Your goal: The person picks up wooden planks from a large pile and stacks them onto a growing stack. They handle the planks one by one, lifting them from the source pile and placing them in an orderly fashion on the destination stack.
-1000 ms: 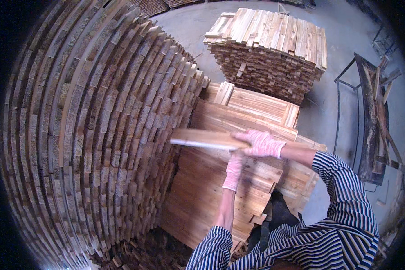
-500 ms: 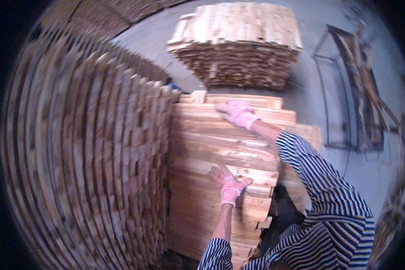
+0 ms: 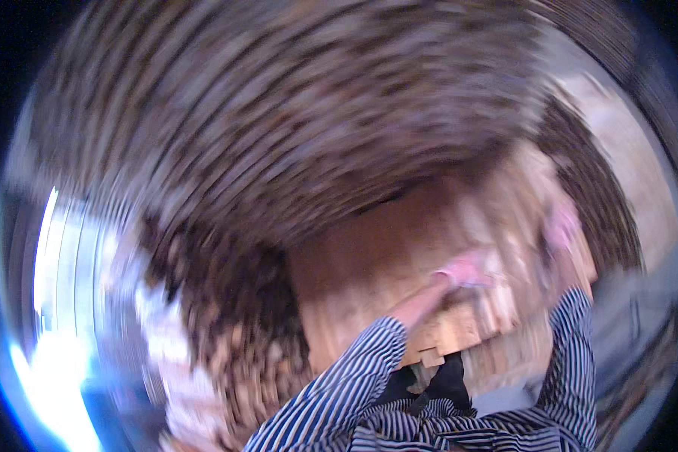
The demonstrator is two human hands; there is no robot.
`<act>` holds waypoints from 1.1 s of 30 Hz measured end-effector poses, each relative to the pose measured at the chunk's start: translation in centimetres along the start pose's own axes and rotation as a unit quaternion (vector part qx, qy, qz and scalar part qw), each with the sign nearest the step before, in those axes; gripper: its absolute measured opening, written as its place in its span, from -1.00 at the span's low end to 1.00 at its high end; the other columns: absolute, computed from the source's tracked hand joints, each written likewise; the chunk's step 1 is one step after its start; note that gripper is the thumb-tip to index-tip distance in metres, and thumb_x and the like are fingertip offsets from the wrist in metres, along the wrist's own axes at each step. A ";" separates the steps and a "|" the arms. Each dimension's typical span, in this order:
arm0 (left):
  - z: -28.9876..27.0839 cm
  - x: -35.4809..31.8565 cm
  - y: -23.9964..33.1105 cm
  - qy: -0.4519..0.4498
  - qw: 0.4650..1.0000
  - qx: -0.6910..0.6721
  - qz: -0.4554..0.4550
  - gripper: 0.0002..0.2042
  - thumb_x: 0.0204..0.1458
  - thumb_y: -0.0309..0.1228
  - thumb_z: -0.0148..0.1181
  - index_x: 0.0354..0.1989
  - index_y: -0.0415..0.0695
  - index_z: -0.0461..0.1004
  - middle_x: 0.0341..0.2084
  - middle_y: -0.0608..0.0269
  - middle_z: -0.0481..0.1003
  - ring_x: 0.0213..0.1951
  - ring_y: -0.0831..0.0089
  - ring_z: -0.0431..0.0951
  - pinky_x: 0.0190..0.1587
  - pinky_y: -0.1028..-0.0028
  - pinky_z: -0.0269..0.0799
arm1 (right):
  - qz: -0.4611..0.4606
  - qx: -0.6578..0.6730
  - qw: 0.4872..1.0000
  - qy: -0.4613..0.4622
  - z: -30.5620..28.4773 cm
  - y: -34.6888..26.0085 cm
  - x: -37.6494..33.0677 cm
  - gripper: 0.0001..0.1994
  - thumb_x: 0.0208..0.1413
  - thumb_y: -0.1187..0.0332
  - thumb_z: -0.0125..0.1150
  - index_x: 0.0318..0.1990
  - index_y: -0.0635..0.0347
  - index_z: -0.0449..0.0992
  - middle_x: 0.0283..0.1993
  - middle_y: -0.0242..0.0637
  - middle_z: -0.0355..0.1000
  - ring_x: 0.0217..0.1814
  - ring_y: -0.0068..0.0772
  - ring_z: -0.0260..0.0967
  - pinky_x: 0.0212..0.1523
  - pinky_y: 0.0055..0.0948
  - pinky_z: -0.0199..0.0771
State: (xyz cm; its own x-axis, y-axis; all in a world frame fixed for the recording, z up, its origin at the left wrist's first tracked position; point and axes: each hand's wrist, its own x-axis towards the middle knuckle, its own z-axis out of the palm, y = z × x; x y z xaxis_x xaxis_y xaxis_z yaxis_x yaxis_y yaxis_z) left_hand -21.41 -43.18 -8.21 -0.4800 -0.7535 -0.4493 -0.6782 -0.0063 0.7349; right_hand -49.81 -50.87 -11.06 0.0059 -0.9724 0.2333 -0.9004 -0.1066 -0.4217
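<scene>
Strong motion blur smears the whole view. My left hand (image 3: 465,270), in a pink glove, is over the stack of light wooden boards (image 3: 361,279) in front of me. It seems to touch the boards near their right part, but its fingers are smeared. Farther right, my right hand (image 3: 561,226), also gloved in pink, is at the stack's far right end. Its fingers are blurred too, and whether either hand grips a board cannot be made out.
A tall wall of stacked boards (image 3: 301,113) rises along the far side of the stack. More piled wood (image 3: 241,361) stands to the left, and another pile (image 3: 595,181) lies beyond my right hand. Bright light (image 3: 60,361) comes in at the far left.
My view has swung to the left, so the board wall now spans the top and the bright area shows. Both hands, earlier spread on the boards, are now blurred over the same stack.
</scene>
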 end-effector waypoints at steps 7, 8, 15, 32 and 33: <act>7.0 -20.9 -10.3 0.240 0.960 -0.057 -0.133 -0.02 0.01 0.19 0.26 0.46 -0.26 0.11 0.35 -0.28 0.25 0.39 -0.09 0.26 0.41 0.23 0.19 | 0.052 -0.320 0.945 -0.027 6.5 0.8 -4.1 -0.23 0.36 -0.20 -0.11 0.52 0.15 0.07 0.31 -0.04 0.36 0.18 -0.13 0.44 0.06 -0.16 0.51; 9.8 -26.9 -11.3 0.259 0.939 -0.110 -0.200 -0.04 0.03 0.18 0.25 0.46 -0.26 0.12 0.35 -0.27 0.26 0.38 -0.08 0.27 0.40 0.23 0.19 | 0.100 -0.401 0.896 -0.165 4.5 -2.4 -3.7 -0.22 0.35 -0.19 -0.07 0.52 0.17 0.07 0.37 -0.07 0.33 0.26 -0.08 0.42 0.17 -0.05 0.49; 18.6 -49.9 -16.5 0.475 0.736 -0.268 -0.402 -0.15 0.15 0.16 0.20 0.43 -0.27 0.19 0.33 -0.13 0.34 0.36 0.06 0.33 0.37 0.27 0.24 | 0.203 -0.126 0.935 -0.261 1.8 10.3 1.6 -0.22 0.28 -0.12 0.11 0.48 0.20 0.13 0.34 0.10 0.36 0.28 0.11 0.41 0.22 -0.07 0.44; -8.1 -79.8 -14.9 0.823 0.340 -0.132 -0.435 -0.52 0.04 -0.24 0.42 0.15 -0.12 0.56 0.07 0.02 0.59 0.08 0.20 0.59 0.11 0.25 0.53 | 0.170 0.091 0.932 -0.306 2.0 13.9 3.7 -0.29 0.13 0.01 0.32 0.29 0.36 0.37 0.23 0.10 0.44 0.17 -0.11 0.45 0.14 -0.19 0.47; -8.8 -78.2 -17.3 0.718 0.470 -0.049 -0.512 -0.54 0.06 -0.26 0.38 0.15 -0.14 0.56 0.07 0.00 0.58 0.10 0.16 0.58 0.15 0.24 0.50 | 0.165 0.068 0.931 -0.317 -2.0 13.6 4.9 -0.34 0.10 0.04 0.34 0.24 0.36 0.43 0.16 0.04 0.51 0.10 -0.13 0.50 0.09 -0.19 0.50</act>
State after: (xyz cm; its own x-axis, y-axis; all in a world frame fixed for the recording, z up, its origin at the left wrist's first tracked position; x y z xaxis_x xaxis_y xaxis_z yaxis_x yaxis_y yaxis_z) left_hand 32.78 10.11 18.65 0.9870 0.0102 0.1603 -0.0822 -0.8253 0.5587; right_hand -62.93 -56.68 -13.88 0.0330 -0.8793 -0.4751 -0.8352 0.2368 -0.4964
